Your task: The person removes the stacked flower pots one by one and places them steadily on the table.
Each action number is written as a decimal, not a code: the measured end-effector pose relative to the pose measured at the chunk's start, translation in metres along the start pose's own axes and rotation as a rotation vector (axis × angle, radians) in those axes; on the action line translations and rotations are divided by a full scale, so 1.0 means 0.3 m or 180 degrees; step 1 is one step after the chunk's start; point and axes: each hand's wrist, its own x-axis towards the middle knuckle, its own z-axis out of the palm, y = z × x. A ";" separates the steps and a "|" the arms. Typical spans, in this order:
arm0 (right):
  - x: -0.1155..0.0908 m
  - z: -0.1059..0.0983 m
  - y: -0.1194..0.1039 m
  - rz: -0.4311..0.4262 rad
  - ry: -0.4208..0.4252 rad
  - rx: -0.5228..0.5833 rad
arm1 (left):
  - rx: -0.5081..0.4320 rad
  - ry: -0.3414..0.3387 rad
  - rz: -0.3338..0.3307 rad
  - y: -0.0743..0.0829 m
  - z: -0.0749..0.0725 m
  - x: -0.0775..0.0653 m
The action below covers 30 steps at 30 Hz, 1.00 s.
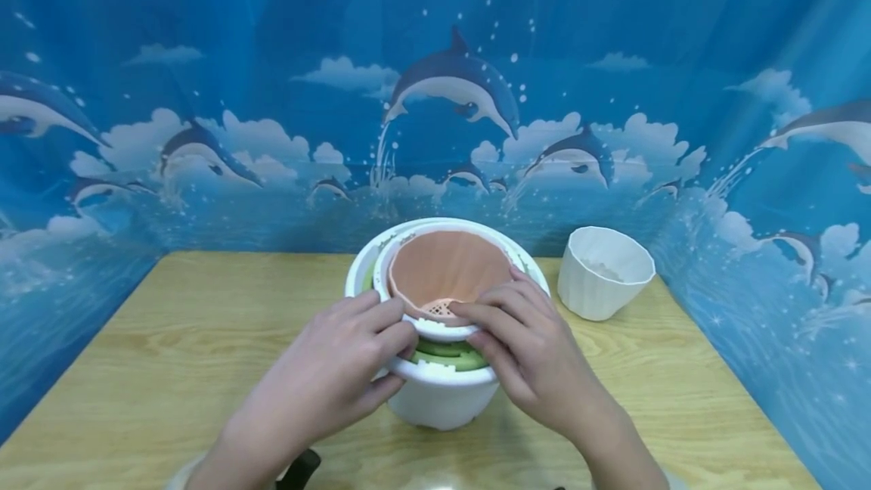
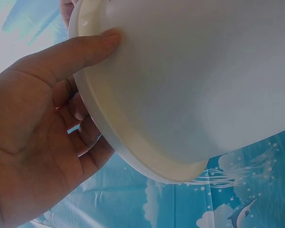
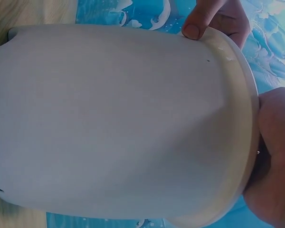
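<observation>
A terracotta-coloured tapered pot with a perforated base (image 1: 445, 263) sits inside a white round inner pot (image 1: 438, 330), nested in a large white round plastic pot (image 1: 442, 403) between both grips. The left-hand grip (image 1: 347, 354) is closed around the large pot's rim, thumb beneath. The right-hand grip (image 1: 534, 339), partly closed, pinches the inner rims, index finger inside, thumb outside.
</observation>
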 end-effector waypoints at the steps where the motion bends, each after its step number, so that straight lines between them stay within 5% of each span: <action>1: 0.000 0.001 -0.001 -0.0001 0.0012 0.0020 | 0.0003 -0.0001 0.0000 0.000 0.000 -0.001; 18: 0.019 -0.001 -0.028 -0.0155 0.0750 0.0055 | 0.0003 0.0012 0.0016 0.000 -0.002 -0.002; 30: 0.031 -0.013 -0.029 -0.0342 0.0991 -0.0108 | -0.0011 0.0001 0.0012 0.001 -0.004 -0.001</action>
